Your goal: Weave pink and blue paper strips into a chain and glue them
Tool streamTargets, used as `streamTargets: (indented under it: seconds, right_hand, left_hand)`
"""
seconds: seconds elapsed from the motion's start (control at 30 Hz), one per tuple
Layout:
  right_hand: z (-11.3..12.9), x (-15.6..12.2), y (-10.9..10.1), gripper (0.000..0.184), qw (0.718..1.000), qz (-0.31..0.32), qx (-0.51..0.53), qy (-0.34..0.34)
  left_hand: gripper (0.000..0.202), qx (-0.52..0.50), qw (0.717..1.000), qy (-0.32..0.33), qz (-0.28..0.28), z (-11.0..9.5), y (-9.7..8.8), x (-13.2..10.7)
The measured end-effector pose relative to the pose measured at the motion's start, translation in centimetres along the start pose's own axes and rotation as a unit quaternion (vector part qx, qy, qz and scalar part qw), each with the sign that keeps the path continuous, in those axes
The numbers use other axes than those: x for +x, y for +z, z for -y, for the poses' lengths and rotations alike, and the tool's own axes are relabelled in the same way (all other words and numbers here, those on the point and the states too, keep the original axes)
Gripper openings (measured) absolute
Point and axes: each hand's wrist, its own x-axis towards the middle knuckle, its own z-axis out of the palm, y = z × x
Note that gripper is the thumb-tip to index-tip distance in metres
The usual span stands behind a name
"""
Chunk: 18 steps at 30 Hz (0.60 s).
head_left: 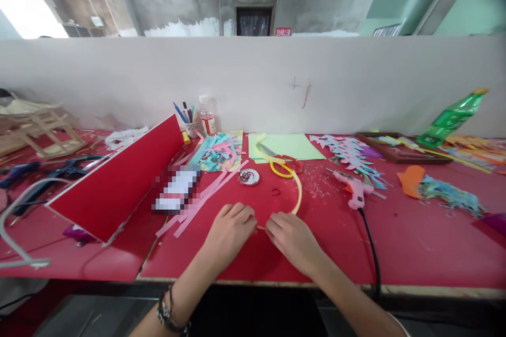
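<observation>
A pale yellow paper strip (299, 189) curves down from the scissors to my right hand (292, 239), whose fingers are closed on it. Just left of that, my left hand (231, 231) pinches what looks like the strip's end; a thin pale bit shows between the two hands. My fingertips cover most of that part. Beyond the hands lie yellow-handled scissors (281, 169) and a small round white dish (249, 177) holding dark curled bits. A small dark red curl (275, 192) rests on the red table (253, 263).
A pink glue gun (356, 188) with a black cord lies at right. Pink strips (213, 195), a phone (177, 188) and a red board (118, 179) are at left. Light green paper (284, 145), fringed paper (348, 152) and a tilted green bottle (450, 118) stand farther back.
</observation>
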Motion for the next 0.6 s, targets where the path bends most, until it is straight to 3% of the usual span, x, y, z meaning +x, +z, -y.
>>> streamTargets:
  seconds: [0.07, 0.13, 0.27, 0.4, 0.5, 0.6]
  right_hand:
    - [-0.1, -0.5, 0.8, 0.011, 0.998, 0.026, 0.052, 0.024]
    - [-0.2, -0.7, 1.3, 0.012, 0.994, 0.029, 0.096, 0.042]
    - [0.2, -0.6, 1.2, 0.018, 0.989, 0.034, 0.137, 0.043]
    - [0.7, -0.5, 0.7, 0.021, 0.983, 0.067, 0.161, 0.061]
    - [1.0, -0.4, 0.7, 0.025, 0.981, 0.074, 0.168, 0.066]
    - [1.1, -0.3, 0.9, 0.016, 0.983, 0.059, 0.159, 0.065]
  left_hand:
    - [0.007, 0.016, 0.998, 0.045, 0.032, 0.7, 0.8, -0.5]
    - [0.005, 0.025, 0.997, 0.063, 0.029, 1.0, 1.3, -1.0]
    - [0.004, 0.004, 1.0, 0.0, -0.004, 0.6, 1.9, -1.8]
    - [0.008, -0.088, 0.993, -0.079, 0.007, 0.4, 2.5, -1.9]
    - [0.01, -0.138, 0.988, -0.071, 0.009, 0.6, 2.9, -2.0]
    - [0.009, -0.133, 0.99, -0.04, 0.0, 0.8, 3.1, -2.1]
